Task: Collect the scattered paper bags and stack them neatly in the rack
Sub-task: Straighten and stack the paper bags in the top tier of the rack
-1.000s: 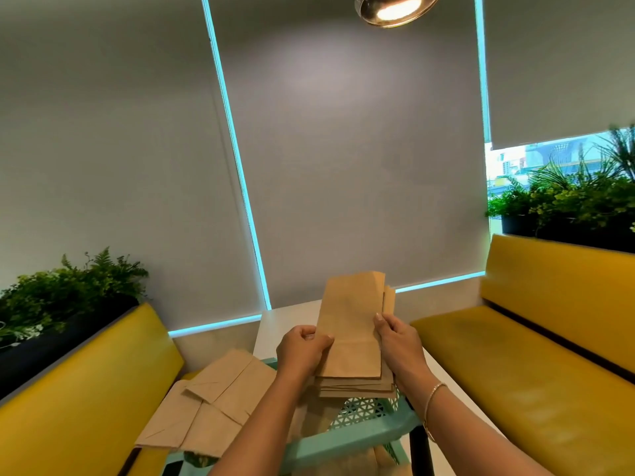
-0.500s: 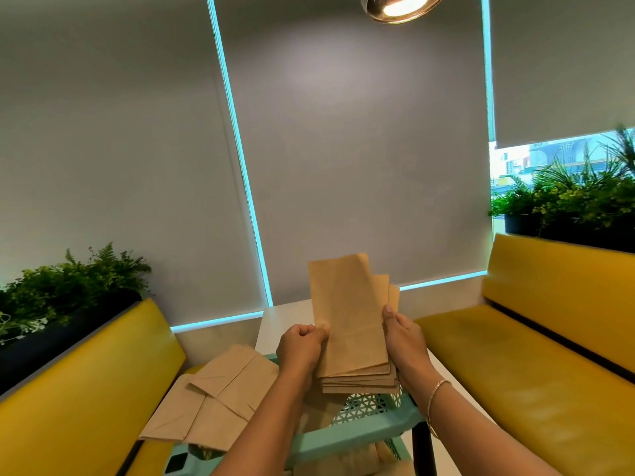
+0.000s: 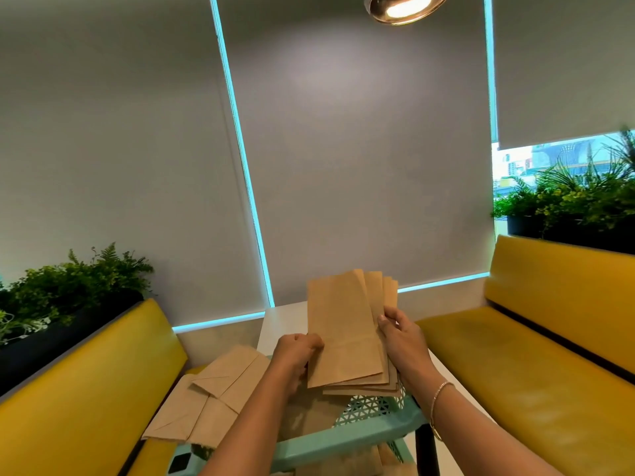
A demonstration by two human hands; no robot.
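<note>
Room: grey roller blinds (image 3: 360, 159) edged in cyan light, a lit pendant lamp (image 3: 405, 6) overhead, yellow benches left (image 3: 86, 389) and right (image 3: 536, 338) backed by planters of greenery (image 3: 68, 286), a white table (image 3: 285, 321) between them. Mint perforated rack (image 3: 371, 427) at the table's near end, loose paper bags (image 3: 213, 396) lying overlapped at its left (edges overhanging). Fanned stack of paper bags (image 3: 343, 331) held upright above the rack: left hand (image 3: 299, 352) curled, gripping its left edge; right hand (image 3: 402, 338) pinching its right edge, thumb in front.
</note>
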